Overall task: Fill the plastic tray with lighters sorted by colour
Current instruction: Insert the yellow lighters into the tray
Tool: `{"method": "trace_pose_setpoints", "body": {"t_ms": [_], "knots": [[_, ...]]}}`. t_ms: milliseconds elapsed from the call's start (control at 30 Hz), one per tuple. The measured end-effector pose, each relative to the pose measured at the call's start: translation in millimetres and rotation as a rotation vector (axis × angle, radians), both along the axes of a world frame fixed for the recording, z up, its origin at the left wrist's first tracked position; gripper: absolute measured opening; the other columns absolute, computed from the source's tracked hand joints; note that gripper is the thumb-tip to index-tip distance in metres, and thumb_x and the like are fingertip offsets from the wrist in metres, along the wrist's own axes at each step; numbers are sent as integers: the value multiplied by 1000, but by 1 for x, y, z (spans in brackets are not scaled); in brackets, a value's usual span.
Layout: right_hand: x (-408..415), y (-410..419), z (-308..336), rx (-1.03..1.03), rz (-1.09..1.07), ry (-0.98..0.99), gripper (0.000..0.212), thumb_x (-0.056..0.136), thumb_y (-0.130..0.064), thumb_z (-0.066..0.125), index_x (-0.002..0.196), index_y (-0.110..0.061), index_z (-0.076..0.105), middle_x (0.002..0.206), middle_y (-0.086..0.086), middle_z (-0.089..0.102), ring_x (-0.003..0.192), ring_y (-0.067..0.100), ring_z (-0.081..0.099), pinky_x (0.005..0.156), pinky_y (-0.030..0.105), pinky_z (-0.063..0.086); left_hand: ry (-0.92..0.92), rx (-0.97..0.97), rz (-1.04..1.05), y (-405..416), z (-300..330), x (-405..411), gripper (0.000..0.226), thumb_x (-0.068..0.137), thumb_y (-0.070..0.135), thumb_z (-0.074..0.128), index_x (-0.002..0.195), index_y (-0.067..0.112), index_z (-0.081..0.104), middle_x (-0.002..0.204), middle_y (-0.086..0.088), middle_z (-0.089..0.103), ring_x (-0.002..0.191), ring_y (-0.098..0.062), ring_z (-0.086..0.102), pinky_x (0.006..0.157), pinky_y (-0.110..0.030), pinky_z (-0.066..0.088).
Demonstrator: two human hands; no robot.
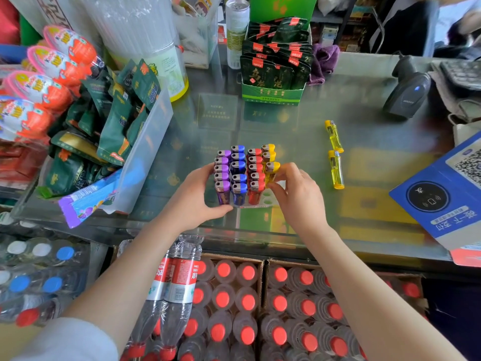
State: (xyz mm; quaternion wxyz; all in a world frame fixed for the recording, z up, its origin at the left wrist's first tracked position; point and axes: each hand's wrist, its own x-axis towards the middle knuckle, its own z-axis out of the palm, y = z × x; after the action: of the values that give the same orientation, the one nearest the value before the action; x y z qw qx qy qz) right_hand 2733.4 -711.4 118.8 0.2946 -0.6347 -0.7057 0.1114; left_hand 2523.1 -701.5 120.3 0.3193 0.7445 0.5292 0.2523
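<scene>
The yellow lighter (272, 171) should go straight down into the next free slot of the yellow row, kept upright, while the plastic tray (265, 200) is held from sliding. The tray sits at mid-frame on the worktop (364, 121); the left hand (194, 198) grips its left side, the right hand (296, 190) pinches the lighter at its right. Two spare yellow lighters (335, 155) lie further right.

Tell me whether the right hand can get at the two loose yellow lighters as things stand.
Probably yes: the two yellow lighters lie in the open just beyond the right hand, nothing between, though it now pinches a yellow lighter at the tray.
</scene>
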Motion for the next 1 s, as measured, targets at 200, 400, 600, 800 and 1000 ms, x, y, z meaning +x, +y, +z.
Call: {"method": "trace_pose_setpoints", "body": {"t_ms": [200,400,600,800,1000], "knots": [[16,1,7,-36,24,4,14,80,-21,66,86,-10,60,86,4,65,82,23,56,59,31,43,21,-4,5,2,1,-1,55,62,30,79,109,32,51,110,16,57,104,0,51,84,-18,39],[59,12,2,63,-374,-13,15,84,-13,53,96,-6,59,96,17,63,86,41,54,71,41,42,40,-2,14,0,3,1,55,64,28,79,108,36,47,105,26,51,95,11,46,78,-4,34],[66,24,2,-217,-374,-106,30,85,-5,51,114,0,51,112,26,54,99,43,49,80,44,41,32,8,-3,2,6,5,50,65,21,79,104,33,49,100,31,49,96,24,43,76,3,31],[45,27,10,-231,-166,-152,29,80,-4,51,109,-1,56,103,19,63,93,37,55,74,37,44,24,-1,5,2,4,3,52,66,23,78,106,37,48,102,34,47,96,22,43,76,0,32],[40,12,25,-244,-57,438,28,75,2,60,98,-15,62,78,-4,61,67,8,54,64,10,42,-5,-17,18,1,3,2,54,66,25,78,106,39,47,104,34,47,98,24,42,77,3,31]]}}
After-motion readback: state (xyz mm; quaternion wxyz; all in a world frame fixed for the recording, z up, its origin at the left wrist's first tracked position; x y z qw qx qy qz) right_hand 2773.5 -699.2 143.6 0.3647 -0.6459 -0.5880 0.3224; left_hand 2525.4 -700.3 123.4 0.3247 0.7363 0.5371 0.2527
